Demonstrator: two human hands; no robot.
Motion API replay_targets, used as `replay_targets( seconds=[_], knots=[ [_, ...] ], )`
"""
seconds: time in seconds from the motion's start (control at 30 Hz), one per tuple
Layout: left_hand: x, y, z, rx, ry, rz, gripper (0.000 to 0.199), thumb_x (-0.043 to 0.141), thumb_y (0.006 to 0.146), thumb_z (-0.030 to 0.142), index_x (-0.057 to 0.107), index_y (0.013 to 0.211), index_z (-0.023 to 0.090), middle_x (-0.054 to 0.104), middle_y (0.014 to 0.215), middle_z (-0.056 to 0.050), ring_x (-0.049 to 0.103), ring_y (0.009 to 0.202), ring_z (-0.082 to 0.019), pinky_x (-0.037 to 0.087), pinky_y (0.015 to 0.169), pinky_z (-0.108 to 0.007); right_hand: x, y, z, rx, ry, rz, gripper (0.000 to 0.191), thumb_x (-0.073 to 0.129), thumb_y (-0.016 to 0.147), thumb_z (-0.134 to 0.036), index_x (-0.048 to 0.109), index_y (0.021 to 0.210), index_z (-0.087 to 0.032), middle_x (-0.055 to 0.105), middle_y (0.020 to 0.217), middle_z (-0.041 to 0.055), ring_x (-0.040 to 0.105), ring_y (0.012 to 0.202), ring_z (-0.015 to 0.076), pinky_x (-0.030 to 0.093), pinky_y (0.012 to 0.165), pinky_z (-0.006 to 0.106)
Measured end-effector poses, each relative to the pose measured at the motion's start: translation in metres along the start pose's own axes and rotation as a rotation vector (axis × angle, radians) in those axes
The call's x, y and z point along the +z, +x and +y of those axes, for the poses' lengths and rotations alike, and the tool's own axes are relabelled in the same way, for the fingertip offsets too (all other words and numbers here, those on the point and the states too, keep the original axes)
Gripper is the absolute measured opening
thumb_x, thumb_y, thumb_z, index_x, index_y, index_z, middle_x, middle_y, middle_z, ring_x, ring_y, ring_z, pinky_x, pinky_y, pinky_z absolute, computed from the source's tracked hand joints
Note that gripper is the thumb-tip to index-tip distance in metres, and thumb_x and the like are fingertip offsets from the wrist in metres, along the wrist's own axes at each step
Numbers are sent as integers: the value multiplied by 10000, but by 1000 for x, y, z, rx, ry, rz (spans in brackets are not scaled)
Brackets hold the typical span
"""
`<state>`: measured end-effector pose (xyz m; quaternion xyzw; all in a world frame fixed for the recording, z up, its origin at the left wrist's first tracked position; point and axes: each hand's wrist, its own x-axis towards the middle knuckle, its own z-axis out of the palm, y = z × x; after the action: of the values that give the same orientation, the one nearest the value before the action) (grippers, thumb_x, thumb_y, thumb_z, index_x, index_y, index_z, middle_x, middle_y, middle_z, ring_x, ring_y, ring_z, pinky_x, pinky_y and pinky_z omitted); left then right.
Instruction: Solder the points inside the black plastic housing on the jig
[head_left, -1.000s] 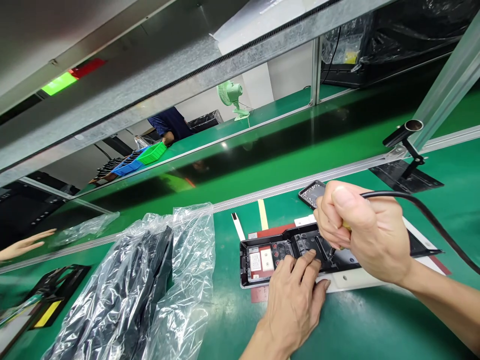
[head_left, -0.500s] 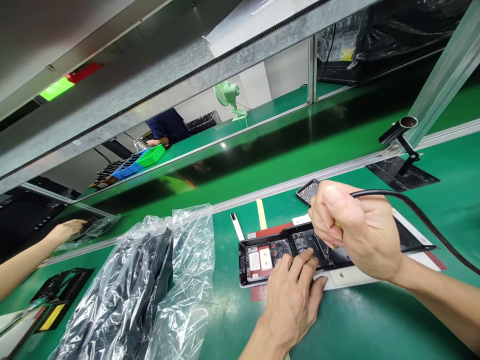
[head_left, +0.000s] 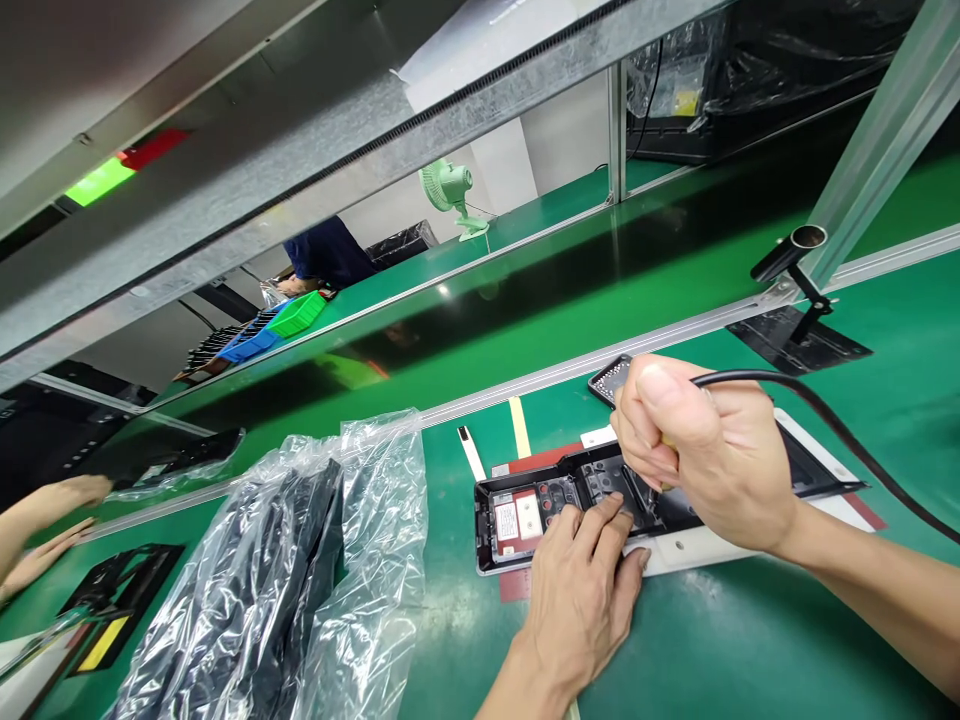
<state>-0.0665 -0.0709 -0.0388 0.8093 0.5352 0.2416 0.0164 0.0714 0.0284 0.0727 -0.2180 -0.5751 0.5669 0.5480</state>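
A long black plastic housing (head_left: 491, 560) lies on a white and red fixture (head_left: 712, 548) on the green bench. My left hand (head_left: 581, 590) rests flat on the housing's near edge, fingers spread over its inside. Above the housing's middle, my right hand (head_left: 701, 445) is closed round a corded tool, mostly hidden in the fist; its black cable (head_left: 832, 420) runs off to the right. The tool's tip points down into the housing near my left fingertips. Behind my right hand sits a small black tray of screws (head_left: 609, 380).
Plastic-wrapped black parts (head_left: 247, 590) lie left of the housing. A black metal holder (head_left: 802, 260) stands at the back right. At the far left, another person's hands (head_left: 64, 500) are near a bagged part (head_left: 187, 460). A green fan (head_left: 450, 188) stands beyond the rail.
The other person's hand at the left has drawn back from the bagged part, and a second hand shows there. My own hands keep nearly the same pose on the housing.
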Motion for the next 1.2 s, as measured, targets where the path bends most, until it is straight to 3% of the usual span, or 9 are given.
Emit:
replay_targets(
  seconds=[1.2],
  knots=[
    [-1, -1, 0, 17, 17, -13, 316, 591, 1001, 259, 577, 1305, 175, 659, 1335, -95, 625, 956, -250, 577, 803, -440, 0, 0, 1, -61, -57, 17, 503, 529, 1012, -427, 397, 594, -180, 359, 576, -33, 346, 483, 63, 282, 412, 252]
  ],
)
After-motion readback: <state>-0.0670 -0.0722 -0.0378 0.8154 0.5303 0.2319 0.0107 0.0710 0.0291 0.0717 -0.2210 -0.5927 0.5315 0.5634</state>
